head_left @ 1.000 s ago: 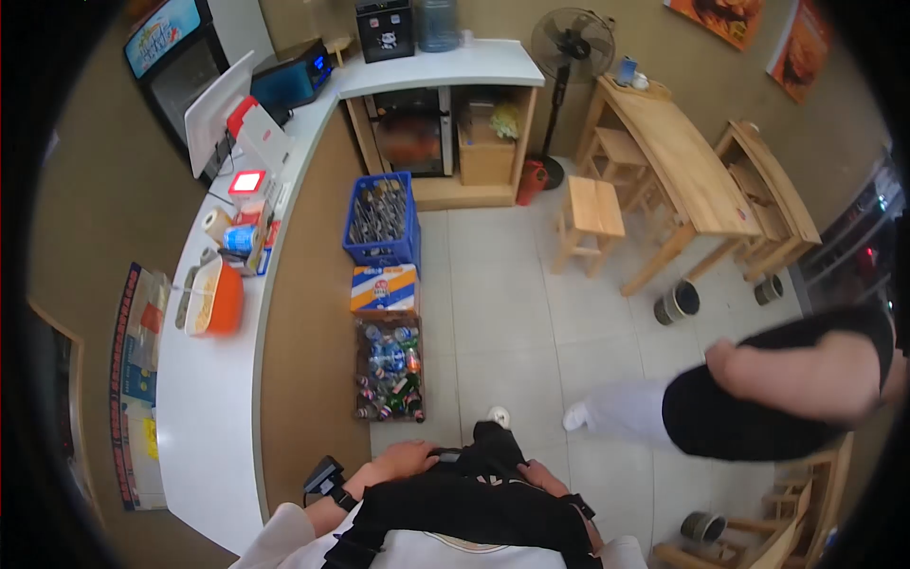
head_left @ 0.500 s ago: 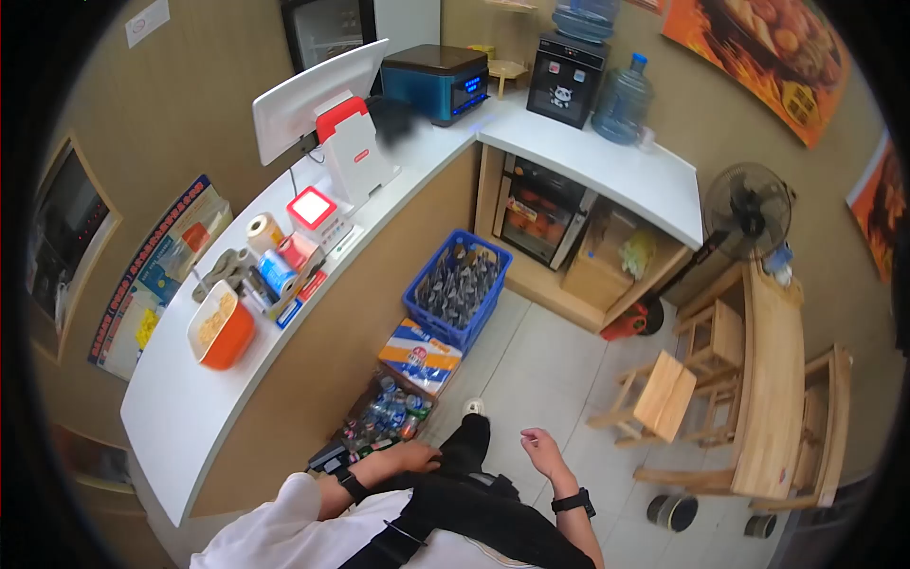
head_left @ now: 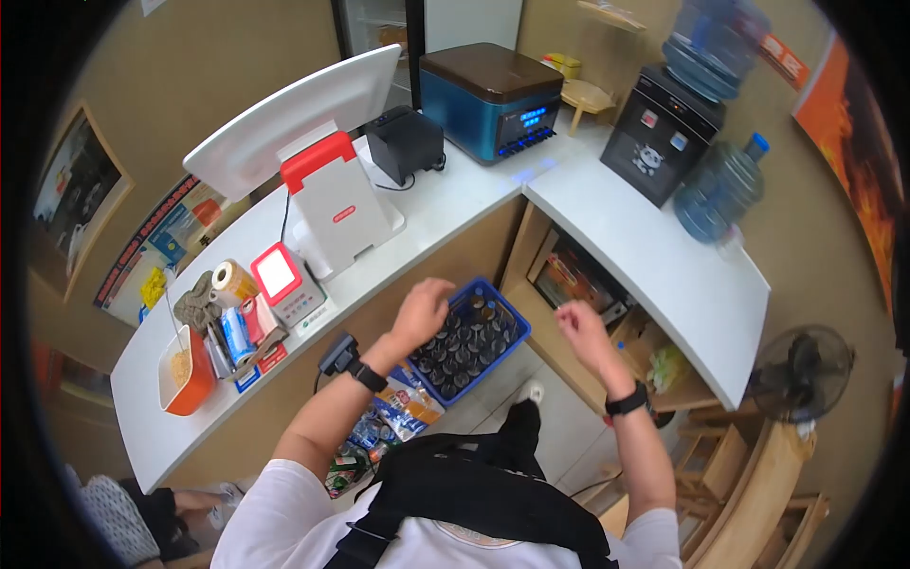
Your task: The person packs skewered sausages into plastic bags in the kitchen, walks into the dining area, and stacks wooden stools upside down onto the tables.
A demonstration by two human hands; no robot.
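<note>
My left hand (head_left: pixel 422 315) is raised over the near left rim of a blue plastic crate (head_left: pixel 517 327), its fingers loosely bent and nothing visible in them. Dark-looking bottles (head_left: pixel 466 349) stand packed inside the crate, caps up. On the crate's other side, my right hand (head_left: pixel 585 334) hovers before the open shelf under the counter, fingers slightly curled and holding nothing I can see. Whether either hand touches anything cannot be made out. A black boxy device (head_left: pixel 338 355) with a cable shows beside my left wrist.
The white counter (head_left: pixel 645 261) bends around the crate, bearing a monitor (head_left: pixel 284 119), a blue machine (head_left: pixel 493 100), a water dispenser (head_left: pixel 664 133) and an orange bowl (head_left: pixel 194 375). A fan (head_left: pixel 804 375) stands right. Another person's leg (head_left: pixel 194 500) shows lower left.
Both my hands have moved up and forward from near my body, to either side of the crate. My view has come closer to the counter. A person has appeared at lower left.
</note>
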